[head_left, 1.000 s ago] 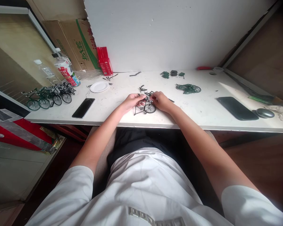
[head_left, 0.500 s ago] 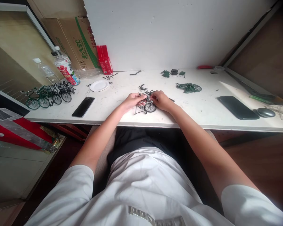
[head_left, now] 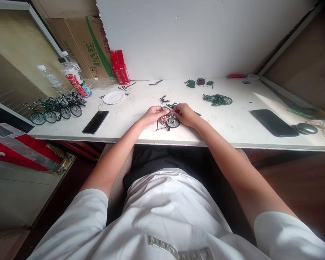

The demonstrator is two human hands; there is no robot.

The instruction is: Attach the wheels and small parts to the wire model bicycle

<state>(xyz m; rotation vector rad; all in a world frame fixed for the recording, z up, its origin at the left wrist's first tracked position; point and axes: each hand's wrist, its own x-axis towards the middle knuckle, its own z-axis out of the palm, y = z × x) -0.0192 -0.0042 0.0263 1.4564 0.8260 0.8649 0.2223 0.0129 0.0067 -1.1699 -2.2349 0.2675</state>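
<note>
A small black model bicycle (head_left: 173,122) is held between my two hands near the front of the white table, its spoked wheel hanging below my fingers. My left hand (head_left: 155,115) pinches it from the left, thumb and fingers closed. From the right, my right hand (head_left: 184,113) closes its fingertips on the same bicycle; what exact part they grip is hidden. Just beyond the hands lie small black parts (head_left: 164,99) and a dark frame-like piece (head_left: 172,105).
Several finished model bicycles (head_left: 55,108) stand at the left, near a phone (head_left: 95,122), a white paper plate (head_left: 113,97) and bottles (head_left: 76,81). Green bicycle parts (head_left: 218,99) lie right of centre. A dark flat tray-like object (head_left: 274,123) and a grey oval object (head_left: 306,128) sit farther right.
Both hands stay nearly in place on the model bicycle, with only slight finger movement. The camera view has shifted a little.
</note>
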